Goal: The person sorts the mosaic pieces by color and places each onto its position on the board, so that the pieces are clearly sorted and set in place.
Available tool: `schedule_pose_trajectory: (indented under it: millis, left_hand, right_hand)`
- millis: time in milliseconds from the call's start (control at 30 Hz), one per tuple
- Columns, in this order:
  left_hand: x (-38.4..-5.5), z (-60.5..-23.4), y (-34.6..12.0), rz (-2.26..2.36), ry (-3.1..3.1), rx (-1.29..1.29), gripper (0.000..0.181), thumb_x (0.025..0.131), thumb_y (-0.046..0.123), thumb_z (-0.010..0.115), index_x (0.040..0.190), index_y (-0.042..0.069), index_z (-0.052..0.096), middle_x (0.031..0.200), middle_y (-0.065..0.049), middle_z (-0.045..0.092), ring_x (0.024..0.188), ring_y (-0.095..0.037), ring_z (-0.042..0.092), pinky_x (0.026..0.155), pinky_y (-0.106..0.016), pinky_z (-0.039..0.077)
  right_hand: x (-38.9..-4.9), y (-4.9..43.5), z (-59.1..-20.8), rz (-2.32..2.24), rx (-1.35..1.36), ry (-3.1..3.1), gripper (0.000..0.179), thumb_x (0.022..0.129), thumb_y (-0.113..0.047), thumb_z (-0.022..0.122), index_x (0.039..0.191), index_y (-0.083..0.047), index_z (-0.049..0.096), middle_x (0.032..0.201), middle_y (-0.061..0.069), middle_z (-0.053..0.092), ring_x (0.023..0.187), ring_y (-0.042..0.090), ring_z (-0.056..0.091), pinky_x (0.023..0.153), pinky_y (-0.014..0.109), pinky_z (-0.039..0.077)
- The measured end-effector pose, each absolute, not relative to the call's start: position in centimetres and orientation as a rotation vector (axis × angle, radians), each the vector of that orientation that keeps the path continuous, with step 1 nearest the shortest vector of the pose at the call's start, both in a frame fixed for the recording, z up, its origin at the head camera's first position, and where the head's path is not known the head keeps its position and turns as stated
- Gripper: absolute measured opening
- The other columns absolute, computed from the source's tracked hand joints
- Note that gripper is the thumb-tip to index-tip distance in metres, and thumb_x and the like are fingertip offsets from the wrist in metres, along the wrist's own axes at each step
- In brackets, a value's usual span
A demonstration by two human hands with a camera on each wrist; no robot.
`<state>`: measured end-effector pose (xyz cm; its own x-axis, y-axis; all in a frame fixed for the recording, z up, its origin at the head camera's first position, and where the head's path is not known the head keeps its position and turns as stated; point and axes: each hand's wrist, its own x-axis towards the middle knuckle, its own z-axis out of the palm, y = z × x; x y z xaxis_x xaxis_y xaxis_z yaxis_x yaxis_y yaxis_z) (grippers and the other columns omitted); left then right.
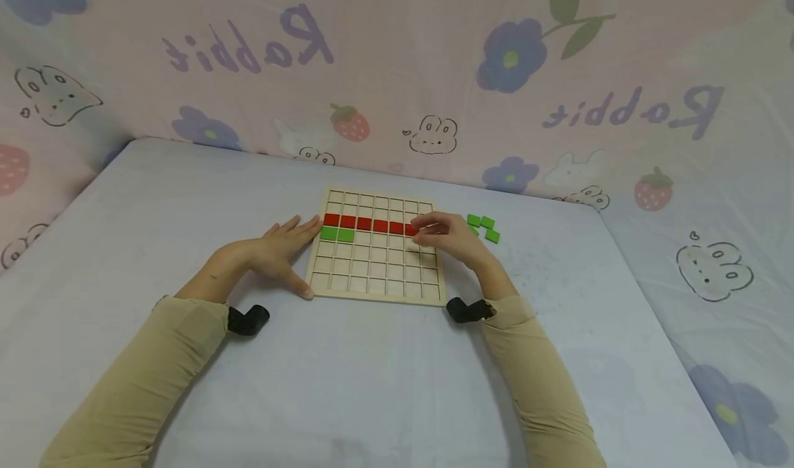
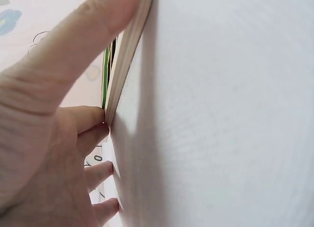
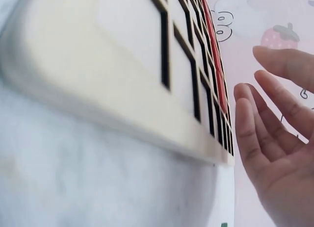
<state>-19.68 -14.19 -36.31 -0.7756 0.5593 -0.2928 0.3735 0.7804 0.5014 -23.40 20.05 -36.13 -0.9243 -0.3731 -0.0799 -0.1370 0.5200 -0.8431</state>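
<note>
A square wooden grid board [image 1: 378,300] lies on the table. A row of several red tiles [image 1: 364,224] runs across its upper part, and two green tiles [image 1: 346,235] sit side by side under the row's left end. Against the board's left edge, my left hand [image 1: 273,251] rests with fingers spread, its thumb at the near left corner. In the left wrist view that thumb [image 2: 88,45] lies along the board's side. My right hand [image 1: 455,237] hovers over the red row's right end, fingers loosely bent. Nothing shows between its parted fingers [image 3: 248,131] in the right wrist view.
Several loose green tiles [image 1: 492,236] lie on the table just right of the board, partly behind the right hand. A printed cloth [image 1: 397,61] with rabbits and flowers hangs behind the white table [image 1: 347,385]. Black wrist mounts [image 1: 248,320] stick out from both sleeves.
</note>
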Motion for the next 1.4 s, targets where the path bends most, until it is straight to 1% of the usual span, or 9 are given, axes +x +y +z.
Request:
schedule_pose_trajectory:
  millis: [167, 267, 433, 533, 800, 1000, 1167, 1300, 1400]
  left_hand:
    - [-19.7, -36.3, -14.2, 0.587, 2.542, 0.696, 0.127, 0.066, 0.051, 0.083, 0.154, 0.004, 0.004, 0.162, -0.015, -0.002, 0.146, -0.042, -0.01, 0.116, -0.061, -0.006]
    - [-19.7, -36.3, -14.2, 0.586, 2.541, 0.693, 0.127, 0.066, 0.051, 0.083, 0.154, 0.004, 0.004, 0.162, -0.014, -0.003, 0.146, -0.042, -0.01, 0.116, -0.06, -0.007]
    - [-19.6, -36.3, -14.3, 0.587, 2.539, 0.689, 0.127, 0.066, 0.05, 0.083, 0.154, 0.004, 0.003, 0.162, -0.014, -0.003, 0.146, -0.041, -0.01, 0.116, -0.06, -0.007]
    - [-19.5, -36.2, -14.3, 0.591, 2.539, 0.684, 0.127, 0.066, 0.05, 0.083, 0.154, 0.004, 0.004, 0.162, -0.014, -0.003, 0.146, -0.041, -0.01, 0.116, -0.06, -0.007]
    - [-19.6, -36.3, -14.1, 0.573, 2.545, 0.689, 0.127, 0.066, 0.051, 0.083, 0.154, 0.003, 0.004, 0.162, -0.014, -0.002, 0.146, -0.042, -0.01, 0.116, -0.061, -0.006]
    - [-19.6, -36.3, -14.1, 0.574, 2.546, 0.694, 0.127, 0.066, 0.05, 0.083, 0.154, 0.003, 0.004, 0.162, -0.015, -0.002, 0.146, -0.042, -0.01, 0.116, -0.061, -0.006]
    - [-19.6, -36.3, -14.1, 0.585, 2.544, 0.687, 0.127, 0.066, 0.05, 0.083, 0.154, 0.003, 0.004, 0.162, -0.014, -0.002, 0.146, -0.041, -0.01, 0.116, -0.06, -0.006]
    - [-19.6, -36.3, -14.2, 0.59, 2.542, 0.681, 0.127, 0.066, 0.05, 0.083, 0.154, 0.003, 0.004, 0.162, -0.014, -0.002, 0.146, -0.041, -0.01, 0.116, -0.06, -0.007]
    - [-19.6, -36.3, -14.2, 0.585, 2.543, 0.68, 0.127, 0.066, 0.05, 0.083, 0.154, 0.004, 0.003, 0.162, -0.014, -0.002, 0.146, -0.041, -0.011, 0.116, -0.059, -0.007]
  right_hand:
    - [-23.5, 20.8, -36.1, -1.347, -0.411, 2.521, 0.043, 0.088, -0.016, 0.069, 0.127, -0.003, 0.06, 0.129, 0.018, 0.06, 0.116, 0.032, 0.057, 0.094, 0.043, 0.048]
    - [-23.5, 21.2, -36.1, -1.344, -0.4, 2.524, 0.044, 0.088, -0.017, 0.069, 0.128, -0.003, 0.059, 0.13, 0.017, 0.059, 0.117, 0.032, 0.056, 0.091, 0.038, 0.049]
    - [-23.4, 22.0, -36.0, -1.337, -0.378, 2.563, 0.042, 0.087, -0.017, 0.069, 0.126, -0.004, 0.061, 0.126, 0.015, 0.062, 0.113, 0.026, 0.057, 0.083, 0.029, 0.048]
    - [-23.4, 22.6, -36.1, -1.354, -0.359, 2.581, 0.042, 0.086, -0.016, 0.07, 0.126, -0.004, 0.061, 0.124, 0.015, 0.063, 0.11, 0.024, 0.059, 0.08, 0.028, 0.048]
    - [-23.4, 24.0, -36.1, -1.322, -0.306, 2.648, 0.042, 0.087, -0.02, 0.07, 0.126, -0.008, 0.062, 0.124, 0.013, 0.063, 0.11, 0.025, 0.059, 0.083, 0.03, 0.047]
    - [-23.6, 24.8, -36.2, -1.346, -0.304, 2.668, 0.044, 0.087, -0.017, 0.07, 0.128, -0.005, 0.06, 0.127, 0.013, 0.061, 0.111, 0.025, 0.058, 0.086, 0.029, 0.047]
    - [-23.6, 25.4, -36.1, -1.343, -0.265, 2.677, 0.046, 0.086, -0.019, 0.071, 0.128, -0.005, 0.06, 0.13, 0.012, 0.06, 0.114, 0.025, 0.058, 0.087, 0.029, 0.046]
    - [-23.5, 25.7, -36.0, -1.323, -0.233, 2.691, 0.047, 0.086, -0.02, 0.072, 0.128, -0.005, 0.06, 0.13, 0.013, 0.06, 0.115, 0.026, 0.057, 0.089, 0.031, 0.045]
    - [-23.5, 26.0, -36.1, -1.303, -0.222, 2.706, 0.047, 0.086, -0.02, 0.071, 0.129, -0.005, 0.059, 0.131, 0.015, 0.059, 0.118, 0.028, 0.055, 0.093, 0.036, 0.045]
